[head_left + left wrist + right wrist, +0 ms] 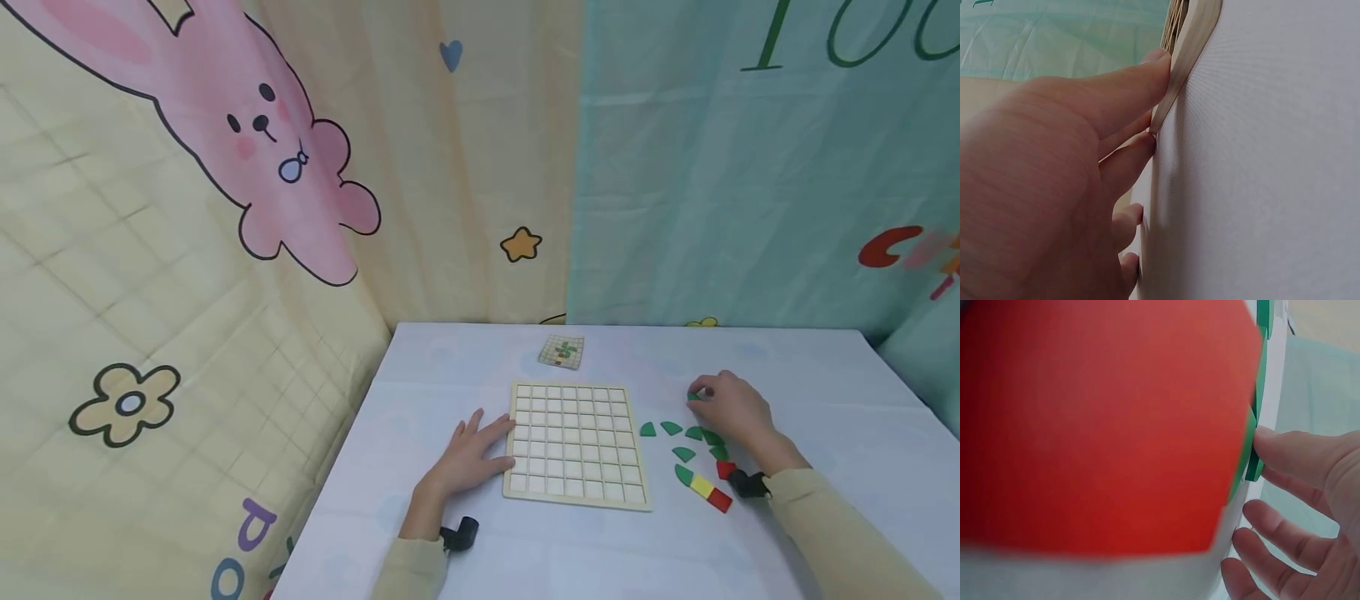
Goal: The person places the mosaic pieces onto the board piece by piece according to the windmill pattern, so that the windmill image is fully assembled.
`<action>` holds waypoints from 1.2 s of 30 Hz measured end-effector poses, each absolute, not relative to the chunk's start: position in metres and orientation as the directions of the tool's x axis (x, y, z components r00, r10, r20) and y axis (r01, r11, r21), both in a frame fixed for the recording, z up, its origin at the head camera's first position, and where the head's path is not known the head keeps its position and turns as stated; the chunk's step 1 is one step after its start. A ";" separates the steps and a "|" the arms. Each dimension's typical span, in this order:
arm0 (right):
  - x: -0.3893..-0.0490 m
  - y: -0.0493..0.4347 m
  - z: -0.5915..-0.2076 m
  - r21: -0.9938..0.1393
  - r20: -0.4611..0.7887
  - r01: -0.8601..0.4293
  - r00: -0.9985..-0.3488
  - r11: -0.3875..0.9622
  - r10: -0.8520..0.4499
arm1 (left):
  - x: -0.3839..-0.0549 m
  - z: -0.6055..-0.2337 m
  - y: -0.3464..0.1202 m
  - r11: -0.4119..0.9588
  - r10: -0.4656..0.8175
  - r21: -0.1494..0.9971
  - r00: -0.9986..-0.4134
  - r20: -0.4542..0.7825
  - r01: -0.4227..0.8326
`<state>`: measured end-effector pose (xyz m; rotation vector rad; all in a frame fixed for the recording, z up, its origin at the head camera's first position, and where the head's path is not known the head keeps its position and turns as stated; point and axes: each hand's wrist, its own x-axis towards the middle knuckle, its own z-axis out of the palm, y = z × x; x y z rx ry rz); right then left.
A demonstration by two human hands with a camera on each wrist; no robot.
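A pale wooden board (pixel 573 437) with a grid of square cells lies flat on the table. My left hand (pixel 467 454) rests against its left edge, fingers spread; the left wrist view shows thumb and fingertips touching the rim (pixel 1188 59). To the right of the board, my right hand (pixel 729 408) pinches a small green piece (pixel 692 397) between thumb and fingers. Several green pieces (pixel 683 454) with a curved side lie between that hand and the board. Nearer me are a yellow square (pixel 702 486) and a red square (pixel 720 500). Another red piece (pixel 1110 431) fills much of the right wrist view.
Behind the board lies a small pattern card (pixel 562 352) with a coloured figure on a grid. A white cloth covers the table (pixel 450 367). Printed curtains (pixel 480 167) hang beyond its back edge. A black wrist camera (pixel 748 483) sits close to the red piece.
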<state>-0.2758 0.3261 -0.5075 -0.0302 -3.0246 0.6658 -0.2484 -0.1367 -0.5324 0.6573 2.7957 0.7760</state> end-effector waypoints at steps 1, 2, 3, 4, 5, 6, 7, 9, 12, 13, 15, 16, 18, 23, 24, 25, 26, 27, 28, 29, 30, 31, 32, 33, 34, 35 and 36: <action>-0.276 0.327 -0.508 -0.429 0.035 0.011 -0.999 0.903 0.029 | -0.249 -0.532 -0.137 0.765 0.458 0.525 -0.888 -0.037 0.373; -0.277 0.328 -0.508 -0.439 0.031 0.014 -0.999 0.899 0.030 | -0.249 -0.533 -0.136 0.761 0.462 0.527 -0.886 -0.032 0.378; -0.277 0.329 -0.508 -0.450 0.027 0.015 -0.999 0.893 0.030 | -0.250 -0.533 -0.136 0.760 0.465 0.527 -0.885 -0.032 0.381; -0.278 0.330 -0.508 -0.459 0.028 0.013 -0.999 0.889 0.029 | -0.250 -0.534 -0.136 0.758 0.469 0.528 -0.883 -0.032 0.383; -0.278 0.331 -0.508 -0.467 0.029 0.011 -0.999 0.884 0.028 | -0.251 -0.534 -0.136 0.756 0.472 0.527 -0.881 -0.028 0.389; -0.279 0.332 -0.508 -0.475 0.032 0.008 -0.999 0.880 0.027 | -0.252 -0.534 -0.135 0.755 0.475 0.525 -0.880 -0.023 0.393; -0.279 0.333 -0.508 -0.483 0.036 0.005 -0.999 0.876 0.025 | -0.252 -0.535 -0.135 0.758 0.474 0.519 -0.880 -0.024 0.394; -0.280 0.334 -0.507 -0.498 0.042 0.000 -0.999 0.867 0.024 | -0.254 -0.535 -0.134 0.765 0.472 0.510 -0.881 -0.026 0.394; -0.282 0.334 -0.508 -0.516 0.050 -0.013 -0.999 0.856 0.014 | -0.253 -0.534 -0.134 0.769 0.463 0.509 -0.886 -0.026 0.387; -0.282 0.333 -0.508 -0.521 0.051 -0.018 -0.999 0.853 0.009 | -0.253 -0.534 -0.134 0.771 0.459 0.511 -0.888 -0.032 0.380; -0.282 0.332 -0.510 -0.532 0.052 -0.035 -0.999 0.846 -0.009 | -0.251 -0.533 -0.136 0.771 0.454 0.515 -0.890 -0.035 0.374; -0.282 0.331 -0.511 -0.535 0.052 -0.041 -0.999 0.844 -0.015 | -0.250 -0.533 -0.137 0.772 0.453 0.515 -0.891 -0.035 0.373; -0.282 0.329 -0.513 -0.538 0.053 -0.051 -0.998 0.842 -0.027 | -0.248 -0.533 -0.138 0.775 0.453 0.511 -0.891 -0.038 0.372; -0.280 0.326 -0.516 -0.540 0.065 -0.074 -0.997 0.839 -0.046 | -0.245 -0.533 -0.141 0.774 0.456 0.510 -0.889 -0.038 0.375; -0.280 0.325 -0.516 -0.538 0.072 -0.082 -0.996 0.839 -0.051 | -0.246 -0.533 -0.141 0.773 0.457 0.512 -0.889 -0.036 0.376; -0.280 0.324 -0.515 -0.538 0.077 -0.090 -0.995 0.838 -0.057 | -0.246 -0.534 -0.140 0.773 0.456 0.513 -0.889 -0.038 0.374; -0.280 0.324 -0.515 -0.534 0.084 -0.099 -0.994 0.839 -0.064 | -0.247 -0.533 -0.140 0.774 0.455 0.512 -0.889 -0.040 0.373; -0.280 0.323 -0.514 -0.533 0.090 -0.106 -0.994 0.839 -0.068 | -0.247 -0.533 -0.140 0.775 0.455 0.510 -0.890 -0.041 0.373; -0.280 0.322 -0.514 -0.534 0.093 -0.112 -0.993 0.838 -0.073 | -0.248 -0.533 -0.139 0.773 0.456 0.512 -0.889 -0.037 0.375; -0.280 0.321 -0.513 -0.534 0.096 -0.117 -0.992 0.838 -0.078 | -0.248 -0.533 -0.139 0.773 0.456 0.510 -0.889 -0.034 0.377; -0.280 0.320 -0.512 -0.536 0.093 -0.116 -0.993 0.836 -0.078 | -0.249 -0.533 -0.138 0.771 0.456 0.513 -0.889 -0.033 0.377; -0.280 0.320 -0.512 -0.536 0.089 -0.113 -0.993 0.836 -0.078 | -0.249 -0.533 -0.138 0.769 0.457 0.516 -0.889 -0.031 0.377; -0.279 0.319 -0.512 -0.537 0.084 -0.109 -0.994 0.836 -0.075 | -0.249 -0.533 -0.138 0.768 0.457 0.517 -0.889 -0.031 0.377; -0.279 0.319 -0.512 -0.541 0.078 -0.102 -0.994 0.835 -0.071 | -0.249 -0.534 -0.138 0.768 0.458 0.517 -0.889 -0.031 0.378; -0.278 0.318 -0.511 -0.543 0.073 -0.097 -0.995 0.834 -0.068 | -0.249 -0.534 -0.138 0.767 0.458 0.520 -0.889 -0.031 0.377; -0.278 0.317 -0.511 -0.544 0.073 -0.096 -0.995 0.833 -0.067 | -0.249 -0.535 -0.138 0.767 0.457 0.519 -0.889 -0.031 0.376; -0.278 0.317 -0.511 -0.545 0.076 -0.101 -0.995 0.832 -0.071 | -0.248 -0.535 -0.139 0.767 0.456 0.521 -0.889 -0.031 0.375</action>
